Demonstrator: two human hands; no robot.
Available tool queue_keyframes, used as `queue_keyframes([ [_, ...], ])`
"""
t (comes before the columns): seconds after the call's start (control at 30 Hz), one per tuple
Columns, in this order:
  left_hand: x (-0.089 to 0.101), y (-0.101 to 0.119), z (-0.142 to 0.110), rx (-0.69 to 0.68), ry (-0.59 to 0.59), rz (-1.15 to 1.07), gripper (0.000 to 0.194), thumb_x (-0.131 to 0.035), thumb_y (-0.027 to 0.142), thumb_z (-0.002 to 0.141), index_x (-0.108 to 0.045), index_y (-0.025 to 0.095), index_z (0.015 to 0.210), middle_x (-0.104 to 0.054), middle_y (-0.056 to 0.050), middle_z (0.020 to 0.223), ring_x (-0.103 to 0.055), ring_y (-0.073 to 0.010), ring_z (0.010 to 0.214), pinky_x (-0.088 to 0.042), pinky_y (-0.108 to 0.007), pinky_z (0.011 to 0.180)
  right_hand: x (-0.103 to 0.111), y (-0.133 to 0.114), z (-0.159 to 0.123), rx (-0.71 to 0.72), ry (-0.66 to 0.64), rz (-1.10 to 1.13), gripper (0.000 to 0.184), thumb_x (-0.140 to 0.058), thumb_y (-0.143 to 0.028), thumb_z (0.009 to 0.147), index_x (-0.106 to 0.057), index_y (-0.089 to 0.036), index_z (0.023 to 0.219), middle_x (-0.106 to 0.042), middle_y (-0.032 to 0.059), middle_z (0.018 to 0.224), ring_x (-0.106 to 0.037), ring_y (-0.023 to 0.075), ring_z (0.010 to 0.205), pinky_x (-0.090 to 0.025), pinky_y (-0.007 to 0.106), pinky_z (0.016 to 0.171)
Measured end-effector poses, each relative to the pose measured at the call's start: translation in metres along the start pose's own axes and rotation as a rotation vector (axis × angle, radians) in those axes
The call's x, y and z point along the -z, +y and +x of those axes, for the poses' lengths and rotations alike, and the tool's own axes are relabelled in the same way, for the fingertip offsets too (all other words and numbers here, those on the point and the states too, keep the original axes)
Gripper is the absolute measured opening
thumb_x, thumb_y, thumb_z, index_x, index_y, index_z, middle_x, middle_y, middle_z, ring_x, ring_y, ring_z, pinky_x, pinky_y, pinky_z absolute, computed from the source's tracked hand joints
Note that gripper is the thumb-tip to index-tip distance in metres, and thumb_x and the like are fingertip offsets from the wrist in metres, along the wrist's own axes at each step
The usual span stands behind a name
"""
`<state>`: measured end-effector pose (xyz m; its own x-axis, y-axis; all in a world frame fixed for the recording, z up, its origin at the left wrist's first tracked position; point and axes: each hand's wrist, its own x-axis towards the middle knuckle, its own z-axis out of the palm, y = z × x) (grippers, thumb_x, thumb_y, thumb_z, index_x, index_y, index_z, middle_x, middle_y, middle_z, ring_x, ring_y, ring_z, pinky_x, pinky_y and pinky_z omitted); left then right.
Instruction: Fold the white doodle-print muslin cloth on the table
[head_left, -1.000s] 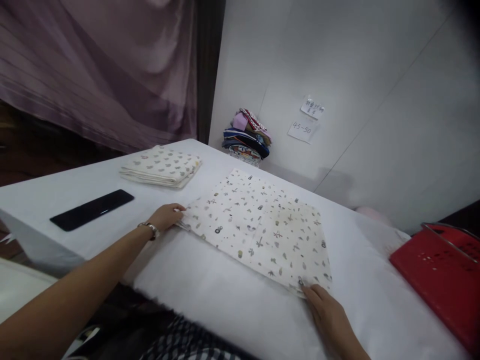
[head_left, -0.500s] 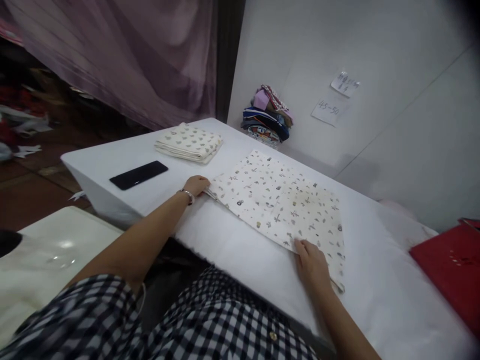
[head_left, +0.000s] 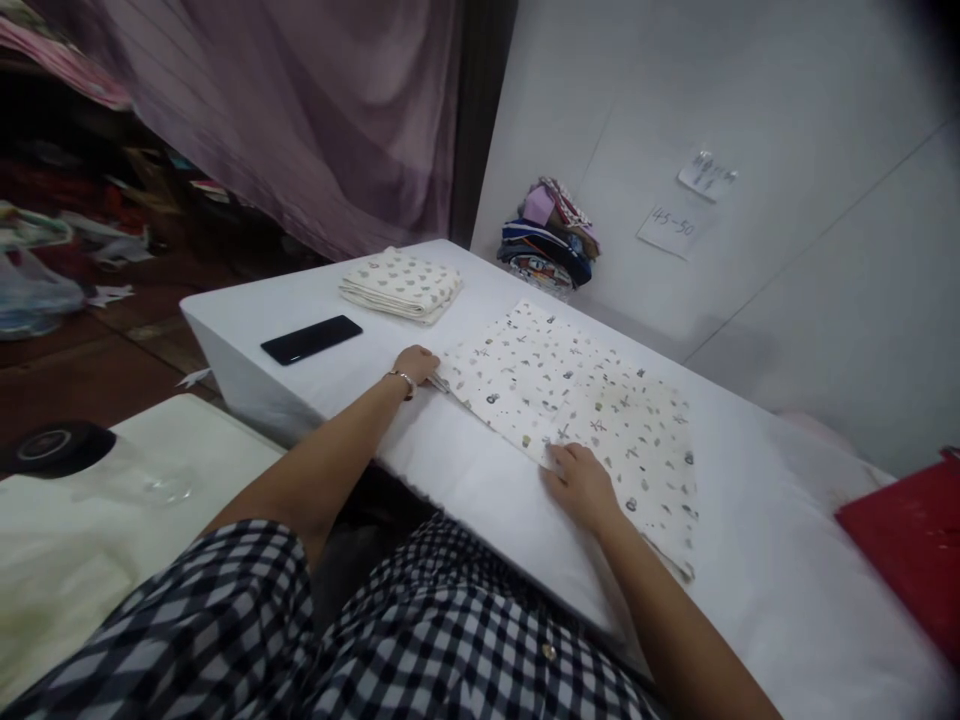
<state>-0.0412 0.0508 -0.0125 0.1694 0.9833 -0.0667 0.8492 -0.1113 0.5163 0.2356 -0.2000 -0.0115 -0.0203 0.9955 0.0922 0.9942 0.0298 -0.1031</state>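
Observation:
A cream cloth with small printed figures (head_left: 592, 420) lies spread flat on the white table (head_left: 480, 500). My left hand (head_left: 417, 364), with a bracelet at the wrist, is closed in a pinch on the cloth's near left corner. My right hand (head_left: 581, 483) rests flat on the cloth's near edge, about at its middle, fingers stretched out towards the left.
A folded printed cloth (head_left: 401, 284) and a black phone (head_left: 311, 339) lie at the table's far left. A pile of coloured fabrics (head_left: 551, 240) leans on the white wall. A red basket (head_left: 911, 545) is at the right; a cream surface (head_left: 112, 520) is at the lower left.
My right hand has slid left along the cloth's near edge, from the near right corner to the middle. My left hand kept hold of its corner. The camera has turned to the left.

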Motion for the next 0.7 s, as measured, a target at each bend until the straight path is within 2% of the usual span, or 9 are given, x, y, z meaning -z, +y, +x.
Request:
queue_keyframes([
  [0.07, 0.002, 0.005, -0.005, 0.057, 0.045, 0.022, 0.039, -0.052, 0.033, 0.085, -0.055, 0.015, 0.12, -0.061, -0.015, 0.117, -0.058, -0.0274, 0.107, -0.048, -0.039, 0.087, 0.004, 0.008, 0.002, -0.005, -0.003, 0.135, 0.035, -0.044, -0.042, 0.089, -0.064, -0.022, 0.111, -0.063, 0.0077, 0.109, -0.057, 0.0209, 0.099, -0.046, 0.031, 0.083],
  [0.13, 0.003, 0.014, -0.009, 0.04, 0.114, 0.084, 0.044, -0.052, 0.033, 0.082, -0.054, 0.016, 0.123, -0.055, -0.016, 0.127, -0.052, -0.0304, 0.116, -0.045, -0.04, 0.093, 0.006, 0.021, 0.007, -0.024, 0.036, 0.247, 0.035, -0.038, -0.04, 0.092, -0.067, -0.022, 0.102, -0.065, 0.0055, 0.104, -0.059, 0.0181, 0.097, -0.047, 0.029, 0.084],
  [0.2, 0.003, 0.027, -0.01, -0.053, 0.168, 0.158, 0.045, -0.05, 0.034, 0.081, -0.054, 0.018, 0.123, -0.052, -0.014, 0.131, -0.049, -0.0301, 0.12, -0.042, -0.04, 0.096, 0.006, 0.038, 0.015, -0.044, 0.1, 0.286, 0.035, -0.036, -0.034, 0.092, -0.068, -0.021, 0.099, -0.067, 0.0054, 0.104, -0.06, 0.0176, 0.099, -0.046, 0.029, 0.088],
  [0.27, -0.002, 0.042, -0.007, -0.182, 0.175, 0.208, 0.043, -0.048, 0.033, 0.083, -0.055, 0.017, 0.122, -0.054, -0.012, 0.129, -0.049, -0.0281, 0.119, -0.04, -0.038, 0.099, 0.004, 0.056, 0.028, -0.085, 0.139, 0.25, 0.035, -0.037, -0.03, 0.091, -0.068, -0.019, 0.104, -0.065, 0.0077, 0.112, -0.058, 0.02, 0.107, -0.044, 0.033, 0.095],
  [0.37, -0.019, 0.065, 0.004, -0.387, 0.116, 0.235, 0.042, -0.049, 0.034, 0.084, -0.056, 0.016, 0.121, -0.052, -0.013, 0.134, -0.045, -0.0269, 0.125, -0.034, -0.038, 0.105, -0.002, 0.08, 0.049, -0.154, 0.127, 0.168, 0.038, -0.039, -0.027, 0.089, -0.063, -0.015, 0.116, -0.057, 0.0121, 0.13, -0.049, 0.0243, 0.123, -0.038, 0.04, 0.105],
  [0.47, -0.041, 0.08, 0.023, -0.51, 0.014, 0.279, 0.048, -0.047, 0.042, 0.086, -0.052, 0.018, 0.128, -0.04, -0.012, 0.146, -0.032, -0.0279, 0.136, -0.025, -0.044, 0.111, -0.008, 0.099, 0.069, -0.204, 0.094, 0.103, 0.045, -0.039, -0.028, 0.09, -0.053, -0.014, 0.13, -0.044, 0.0137, 0.143, -0.035, 0.0269, 0.136, -0.032, 0.044, 0.109],
  [0.57, -0.056, 0.086, 0.047, -0.505, -0.121, 0.339, 0.055, -0.045, 0.05, 0.085, -0.048, 0.022, 0.133, -0.032, -0.011, 0.151, -0.024, -0.0289, 0.14, -0.022, -0.049, 0.111, -0.017, 0.114, 0.079, -0.325, 0.013, 0.069, 0.05, -0.036, -0.038, 0.093, -0.044, -0.016, 0.137, -0.032, 0.013, 0.15, -0.023, 0.0285, 0.141, -0.024, 0.05, 0.111],
  [0.63, -0.056, 0.088, 0.067, -0.48, -0.193, 0.364, 0.056, -0.046, 0.055, 0.083, -0.052, 0.023, 0.129, -0.04, -0.012, 0.146, -0.033, -0.0298, 0.136, -0.029, -0.047, 0.108, -0.022, 0.125, 0.081, -0.377, -0.042, 0.091, 0.052, -0.034, -0.044, 0.094, -0.044, -0.019, 0.138, -0.029, 0.0111, 0.152, -0.02, 0.0275, 0.142, -0.02, 0.052, 0.112],
  [0.7, -0.049, 0.092, 0.089, -0.446, -0.217, 0.36, 0.056, -0.045, 0.059, 0.082, -0.059, 0.023, 0.121, -0.053, -0.012, 0.135, -0.046, -0.0295, 0.125, -0.037, -0.042, 0.101, -0.025, 0.138, 0.084, -0.368, -0.04, 0.133, 0.051, -0.032, -0.046, 0.094, -0.045, -0.022, 0.137, -0.03, 0.0091, 0.152, -0.021, 0.0258, 0.141, -0.02, 0.051, 0.112],
])
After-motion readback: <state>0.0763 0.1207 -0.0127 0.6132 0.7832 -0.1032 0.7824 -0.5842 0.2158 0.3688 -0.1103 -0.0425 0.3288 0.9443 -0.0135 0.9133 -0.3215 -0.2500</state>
